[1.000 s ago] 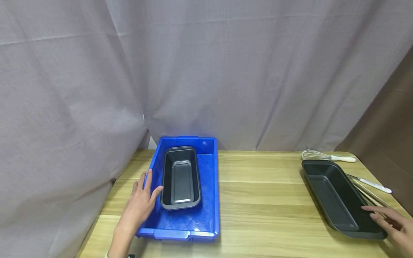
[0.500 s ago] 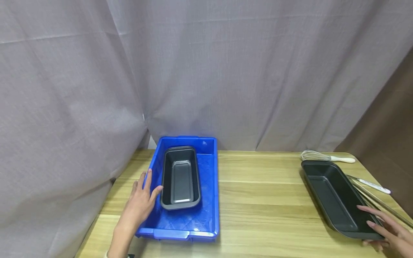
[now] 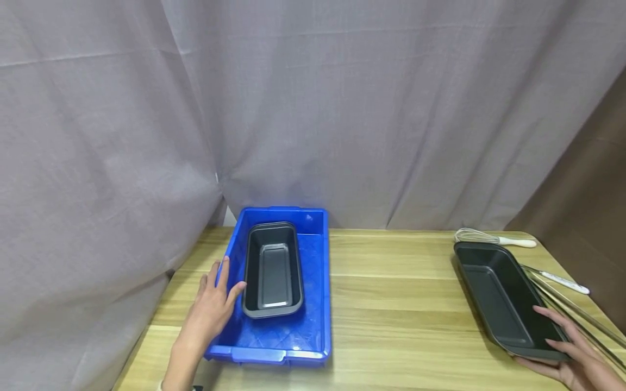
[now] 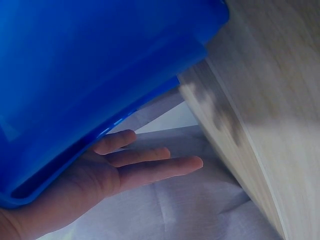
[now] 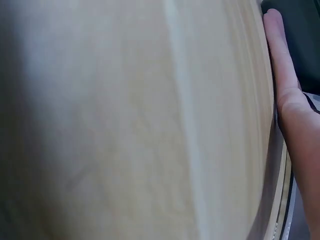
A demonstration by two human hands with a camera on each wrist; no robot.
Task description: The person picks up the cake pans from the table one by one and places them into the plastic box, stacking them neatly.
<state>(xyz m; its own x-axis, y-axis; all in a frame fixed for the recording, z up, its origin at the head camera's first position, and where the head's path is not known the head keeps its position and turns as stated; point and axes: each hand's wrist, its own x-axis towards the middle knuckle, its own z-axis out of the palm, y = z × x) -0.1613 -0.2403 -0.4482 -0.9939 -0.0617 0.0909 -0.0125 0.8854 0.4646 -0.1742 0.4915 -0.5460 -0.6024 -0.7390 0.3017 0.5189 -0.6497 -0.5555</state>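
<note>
A dark loaf pan (image 3: 275, 271) lies inside the blue plastic bin (image 3: 318, 347) on the left of the table. My left hand (image 3: 211, 312) rests on the bin's left rim in the head view, thumb beside the loaf pan. In the left wrist view its fingers (image 4: 165, 170) stretch straight along the outer wall. At the right side, my right hand (image 3: 572, 353) holds a second dark loaf pan (image 3: 499, 304) by its near end, two fingers over the inner wall and the thumb outside below. That thumb shows against the dark pan in the right wrist view.
A wire whisk (image 3: 476, 236) with a white handle lies behind the right-hand pan. Beside that pan are a white-handled utensil (image 3: 564, 282) and long thin rods (image 3: 587, 317). Grey curtains (image 3: 352, 119) hang behind the wooden table (image 3: 391, 304).
My right hand has moved left from the right-hand pan's side to grip its near corner. The pan's near end has shifted slightly left, uncovering more of the rods. The left hand stays put.
</note>
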